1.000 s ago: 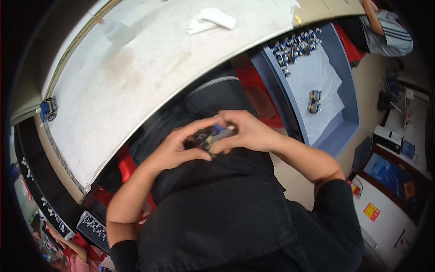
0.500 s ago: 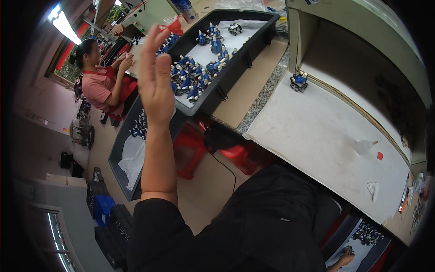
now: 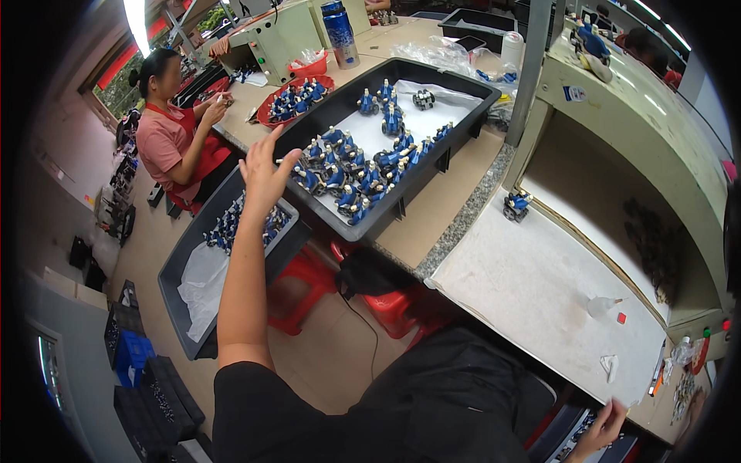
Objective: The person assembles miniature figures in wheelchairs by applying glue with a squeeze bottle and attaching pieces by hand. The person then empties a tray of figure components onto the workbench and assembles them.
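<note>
My left hand (image 3: pixel 266 174) is raised with its fingers spread, holding nothing, beside the near left rim of a large dark tray (image 3: pixel 328 220). In the picture it overlaps that rim; I cannot tell whether it touches. Inside the tray are many small blue-clad figures (image 3: pixel 392 119) on dark wheeled bases, over a white sheet. At the lower right, my right hand (image 3: pixel 606 428) is by the bench's front edge, fingers loosely extended and nothing visible in them. Below it, partly hidden, a tray (image 3: pixel 567 420) holds more small parts. One blue figure (image 3: pixel 517 205) stands on the white bench top (image 3: pixel 532 278).
Another dark tray (image 3: pixel 174 309) of figures sits lower left. A red basket (image 3: pixel 266 112) holds figures. Red stools (image 3: pixel 289 297) stand under the bench. A squeeze bottle (image 3: pixel 600 307) is near the pale green booth (image 3: pixel 664 100). A person (image 3: pixel 166 135) in pink works at left.
The view has shifted, bringing more of the far bench in. My left hand has lowered and its fingers have spread. My right hand has risen from the lower tray to the bench edge.
</note>
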The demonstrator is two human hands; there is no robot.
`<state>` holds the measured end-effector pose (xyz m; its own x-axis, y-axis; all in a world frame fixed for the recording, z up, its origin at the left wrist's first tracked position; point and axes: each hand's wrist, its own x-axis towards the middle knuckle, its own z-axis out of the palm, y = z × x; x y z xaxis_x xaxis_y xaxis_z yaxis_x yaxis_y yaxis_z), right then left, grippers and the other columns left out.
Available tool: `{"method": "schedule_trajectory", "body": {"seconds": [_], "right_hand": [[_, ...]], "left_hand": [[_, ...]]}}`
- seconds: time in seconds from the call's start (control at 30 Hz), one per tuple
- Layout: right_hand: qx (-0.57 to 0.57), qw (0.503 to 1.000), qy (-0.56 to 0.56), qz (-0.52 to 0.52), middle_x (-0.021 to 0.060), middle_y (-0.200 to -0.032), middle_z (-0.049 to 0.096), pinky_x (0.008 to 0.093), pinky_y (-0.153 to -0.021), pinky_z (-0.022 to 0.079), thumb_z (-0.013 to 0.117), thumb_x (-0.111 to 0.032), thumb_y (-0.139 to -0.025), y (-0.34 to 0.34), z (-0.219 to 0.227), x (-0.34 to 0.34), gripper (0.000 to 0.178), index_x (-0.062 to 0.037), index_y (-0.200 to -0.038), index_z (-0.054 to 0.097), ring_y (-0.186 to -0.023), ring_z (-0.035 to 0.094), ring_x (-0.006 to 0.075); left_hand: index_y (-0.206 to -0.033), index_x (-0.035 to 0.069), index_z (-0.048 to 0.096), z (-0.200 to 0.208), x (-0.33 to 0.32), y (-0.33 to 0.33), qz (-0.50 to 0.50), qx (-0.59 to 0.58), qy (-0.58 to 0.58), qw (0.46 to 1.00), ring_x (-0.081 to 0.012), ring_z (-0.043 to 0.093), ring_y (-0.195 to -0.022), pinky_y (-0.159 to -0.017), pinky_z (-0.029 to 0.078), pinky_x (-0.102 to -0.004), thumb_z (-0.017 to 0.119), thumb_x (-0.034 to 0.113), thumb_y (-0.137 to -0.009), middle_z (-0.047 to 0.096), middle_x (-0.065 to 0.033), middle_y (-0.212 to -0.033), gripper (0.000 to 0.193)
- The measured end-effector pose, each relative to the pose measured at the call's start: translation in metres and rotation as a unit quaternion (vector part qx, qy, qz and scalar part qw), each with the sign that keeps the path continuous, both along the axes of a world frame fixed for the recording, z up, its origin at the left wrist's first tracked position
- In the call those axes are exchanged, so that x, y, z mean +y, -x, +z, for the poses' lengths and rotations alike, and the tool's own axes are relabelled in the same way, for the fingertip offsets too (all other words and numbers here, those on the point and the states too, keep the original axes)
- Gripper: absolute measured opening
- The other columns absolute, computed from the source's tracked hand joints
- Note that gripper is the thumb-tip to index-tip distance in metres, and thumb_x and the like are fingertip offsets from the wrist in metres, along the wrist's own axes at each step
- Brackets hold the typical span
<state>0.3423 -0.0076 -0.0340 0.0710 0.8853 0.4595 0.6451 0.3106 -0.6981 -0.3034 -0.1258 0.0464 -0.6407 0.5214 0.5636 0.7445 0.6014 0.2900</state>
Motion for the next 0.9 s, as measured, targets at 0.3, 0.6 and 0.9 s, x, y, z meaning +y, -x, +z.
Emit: {"method": "schedule_trajectory", "body": {"seconds": [0.3, 0.6, 0.9], "right_hand": [[0.319, 0.705, 0.414, 0.480, 0.0128, -0.115, 0.043, 0.0313, -0.090, 0.038, 0.061, -0.018, -0.080, 0.369, 0.055, 0.024, 0.055, 0.0000, -0.123, 0.033, -0.102, 0.046, 0.0184], [0.344, 0.808, 0.261, 0.400, 0.0117, -0.118, 0.044, 0.0277, -0.091, 0.035, 0.053, -0.001, -0.072, 0.451, 0.023, -0.013, 0.066, 0.0000, -0.131, 0.022, -0.106, 0.045, 0.0188], [0.458, 0.594, 0.455, 0.480, 0.0103, -0.113, 0.050, 0.0240, -0.082, 0.042, 0.044, 0.006, -0.064, 0.329, 0.079, 0.044, 0.066, 0.0019, -0.128, 0.031, -0.097, 0.051, 0.0133]], "left_hand": [[-0.103, -0.001, 0.059, -0.027, -0.020, 0.148, -0.029, -0.376, -0.053, 0.925, -0.0142, 0.055, -0.086, -0.075, 0.041, -0.0238, 0.068, 0.039, -0.071, 0.061, -0.0085, -0.093, 0.052], [-0.096, 0.000, 0.056, 0.008, -0.027, 0.132, -0.136, -0.447, 0.013, 0.884, -0.0113, 0.055, -0.077, -0.073, 0.041, -0.0214, 0.061, 0.012, -0.073, 0.060, -0.0024, -0.086, 0.027], [-0.092, -0.002, 0.054, 0.003, -0.098, -0.050, -0.337, -0.354, -0.285, 0.825, -0.0202, 0.043, -0.111, -0.095, 0.031, -0.0306, 0.037, 0.026, -0.089, 0.043, -0.0164, -0.124, 0.032]]}}
